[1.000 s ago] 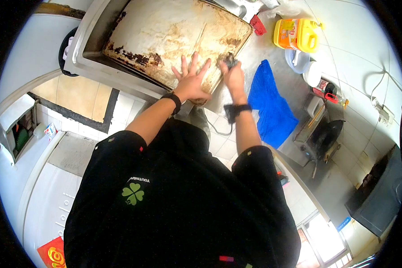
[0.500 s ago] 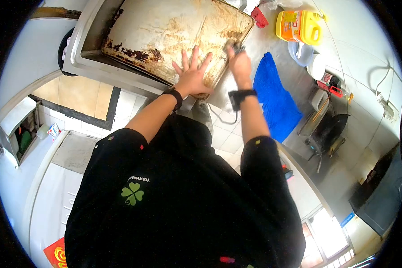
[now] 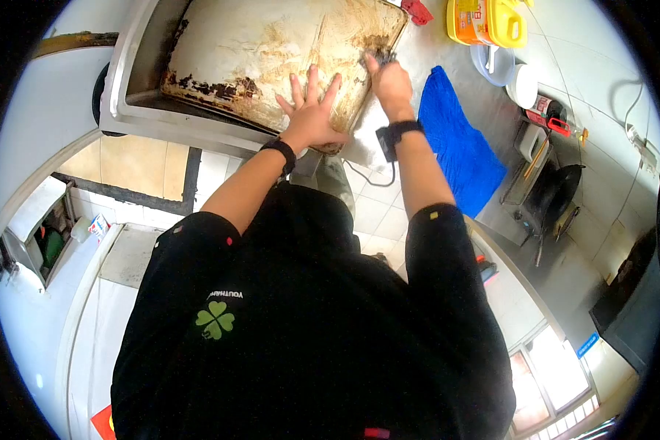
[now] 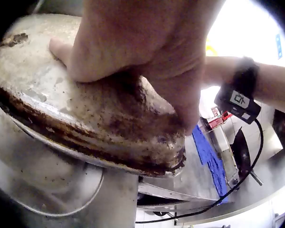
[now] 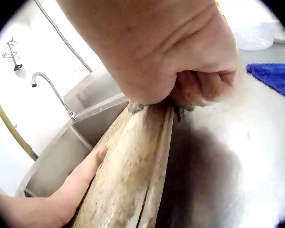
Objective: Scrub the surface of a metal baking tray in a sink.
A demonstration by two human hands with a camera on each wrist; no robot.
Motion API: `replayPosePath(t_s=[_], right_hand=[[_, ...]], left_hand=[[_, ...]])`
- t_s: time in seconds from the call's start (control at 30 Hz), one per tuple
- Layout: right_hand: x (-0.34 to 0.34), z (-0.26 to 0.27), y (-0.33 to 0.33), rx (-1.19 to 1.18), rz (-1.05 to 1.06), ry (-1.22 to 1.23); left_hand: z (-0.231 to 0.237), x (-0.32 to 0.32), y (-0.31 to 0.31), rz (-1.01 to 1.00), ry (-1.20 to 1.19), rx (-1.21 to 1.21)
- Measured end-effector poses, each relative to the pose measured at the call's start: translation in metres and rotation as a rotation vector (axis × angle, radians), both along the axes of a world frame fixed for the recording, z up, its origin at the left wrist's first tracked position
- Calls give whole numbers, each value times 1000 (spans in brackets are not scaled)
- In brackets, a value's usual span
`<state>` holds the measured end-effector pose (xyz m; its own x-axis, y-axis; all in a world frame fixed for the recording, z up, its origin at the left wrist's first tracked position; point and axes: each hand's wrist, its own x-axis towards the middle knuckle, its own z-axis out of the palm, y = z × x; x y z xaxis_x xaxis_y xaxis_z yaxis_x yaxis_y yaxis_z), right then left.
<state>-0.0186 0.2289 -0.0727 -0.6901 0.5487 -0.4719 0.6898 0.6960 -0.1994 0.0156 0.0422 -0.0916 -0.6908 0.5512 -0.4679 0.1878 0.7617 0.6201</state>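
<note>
A large baking tray [image 3: 249, 44], stained brown with burnt black patches along its rim, lies bottom up across the sink [image 3: 117, 95]. My left hand [image 3: 314, 121] rests near its closest corner with fingers spread on the surface; the left wrist view shows the thumb side close over the browned corner [image 4: 147, 128]. At the tray's right edge, my right hand [image 3: 393, 89] grips a grey steel wool scourer [image 3: 383, 56] against the metal. In the right wrist view its fingers are curled and a bit of the scourer [image 5: 135, 107] pokes out below them.
Right of the tray, a blue cloth [image 3: 455, 147] lies on the steel counter. Behind it stand a yellow jug [image 3: 488, 22], a clear bowl [image 3: 491, 66] and a white tub [image 3: 522, 86]. A red cloth [image 3: 416, 11] sits by the tray's far corner. A faucet [image 5: 52, 88] rises behind the sink.
My right hand has moved the scourer away from me along the tray's right edge, where a dark brown smear now shows. The left hand keeps its place near the corner.
</note>
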Motion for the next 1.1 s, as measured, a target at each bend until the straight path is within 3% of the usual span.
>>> replayPosePath(t_s=[0.23,0.47,0.57,0.67,0.93,1.1], right_hand=[[41,16,-35,-1,26,-183],[-8,7,7,7,107,-65],[22,-4,-5,-31,150,-50],[48,11,-31,-58,46,-213],[-9,11,6,1,121,-113],[42,11,-28,-21,91,-234]], left_hand=[[1,1,-1,-3,10,4],[3,-2,2,-23,-13,-26],[3,0,0,-30,-25,-13],[0,-1,0,-23,-24,9],[-3,2,0,23,27,42],[-4,1,-1,1,13,35]])
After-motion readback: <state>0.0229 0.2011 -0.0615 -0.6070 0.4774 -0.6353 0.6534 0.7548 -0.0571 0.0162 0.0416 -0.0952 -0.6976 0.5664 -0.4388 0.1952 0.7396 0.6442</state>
